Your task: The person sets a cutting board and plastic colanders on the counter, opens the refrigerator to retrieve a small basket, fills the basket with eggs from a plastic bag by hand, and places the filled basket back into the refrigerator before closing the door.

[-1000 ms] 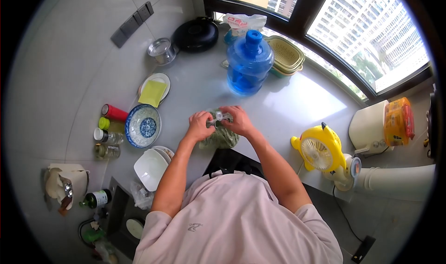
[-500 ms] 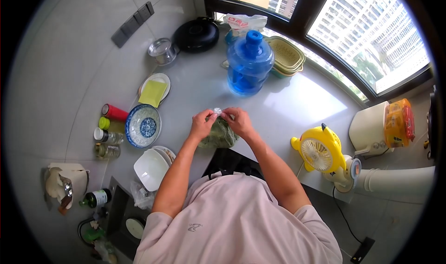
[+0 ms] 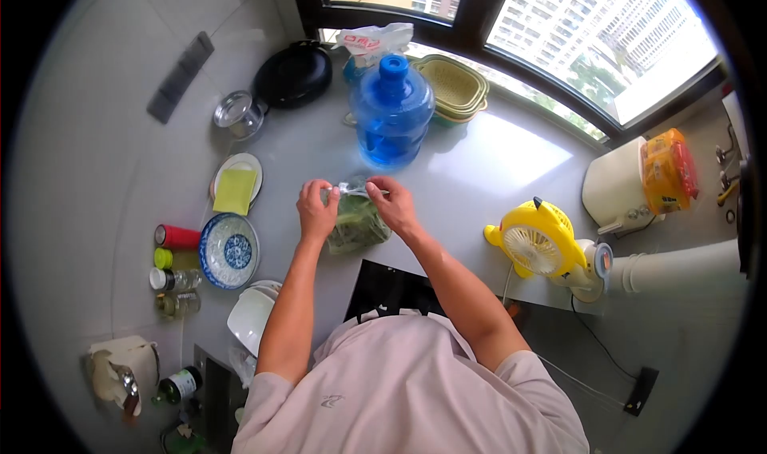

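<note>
A clear plastic bag with leafy greens inside lies on the grey counter in front of my body. My left hand pinches the left side of its gathered top. On the right side of that top, my right hand pinches the plastic between thumb and fingers. Between the hands the twisted neck of the bag shows whitish. The blue water jug stands upright just beyond the bag.
Left: a patterned bowl, white bowls, a plate with a green cloth and several bottles. Behind: a black pan, a metal pot and baskets. Right: a yellow fan and a white appliance.
The view has turned, so the scene is shifted left. My hands have moved a little further apart at the bag's top, and more of the greens shows between them.
</note>
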Demonstrator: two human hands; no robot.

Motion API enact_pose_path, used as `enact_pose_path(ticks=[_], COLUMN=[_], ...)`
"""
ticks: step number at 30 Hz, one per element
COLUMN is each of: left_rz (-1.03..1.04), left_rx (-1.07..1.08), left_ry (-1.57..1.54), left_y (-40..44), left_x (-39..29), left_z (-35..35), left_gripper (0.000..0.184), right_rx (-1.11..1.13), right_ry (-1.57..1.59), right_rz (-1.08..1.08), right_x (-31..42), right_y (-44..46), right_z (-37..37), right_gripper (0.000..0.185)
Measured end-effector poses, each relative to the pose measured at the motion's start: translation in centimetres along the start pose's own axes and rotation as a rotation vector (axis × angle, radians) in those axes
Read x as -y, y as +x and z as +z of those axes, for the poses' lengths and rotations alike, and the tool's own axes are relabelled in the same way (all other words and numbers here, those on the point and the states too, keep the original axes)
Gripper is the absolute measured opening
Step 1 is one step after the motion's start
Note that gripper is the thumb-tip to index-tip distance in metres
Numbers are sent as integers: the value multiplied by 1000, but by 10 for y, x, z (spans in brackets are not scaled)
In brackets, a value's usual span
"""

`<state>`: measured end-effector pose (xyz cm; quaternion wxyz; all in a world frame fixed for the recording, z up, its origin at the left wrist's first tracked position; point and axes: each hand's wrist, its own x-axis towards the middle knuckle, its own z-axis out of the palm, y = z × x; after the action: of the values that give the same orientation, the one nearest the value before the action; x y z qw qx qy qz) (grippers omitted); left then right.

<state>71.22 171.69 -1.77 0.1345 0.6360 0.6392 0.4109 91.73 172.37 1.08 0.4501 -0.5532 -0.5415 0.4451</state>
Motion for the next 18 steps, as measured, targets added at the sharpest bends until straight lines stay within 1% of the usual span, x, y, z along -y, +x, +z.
enact_pose_path(ticks=[3, 4, 7, 8, 11, 14, 17, 18], left_rz=[161, 279, 199, 172, 149, 157, 160, 132], left_rx=[-71, -97, 210, 298, 503, 484, 431, 436], left_ry=[-173, -146, -455, -499, -491, -390, -212, -208], left_y=[18, 24, 40, 46, 68, 93, 117, 125], left_x=[-64, -88, -138, -150, -172, -163, -166, -170], left_z=[-2, 1, 32, 50, 106, 184, 231, 240], left_gripper=[27, 28, 26, 30, 37, 41, 45, 45], right_rx=[-295, -384, -489, -518, -558, -543, -510, -498], right_ry=[15, 27, -14, -28, -92, -268, -383, -445], right_rz=[31, 22, 72, 49, 29, 116, 210, 228], right_x=[1, -2, -8, -7, -21, -24, -37, -36], right_y=[18, 27, 56, 66, 110, 148, 185, 195], right_z=[-31, -43, -87, -101, -140, -176, -203, -210], right_gripper=[27, 26, 25, 22, 21, 20, 19, 19])
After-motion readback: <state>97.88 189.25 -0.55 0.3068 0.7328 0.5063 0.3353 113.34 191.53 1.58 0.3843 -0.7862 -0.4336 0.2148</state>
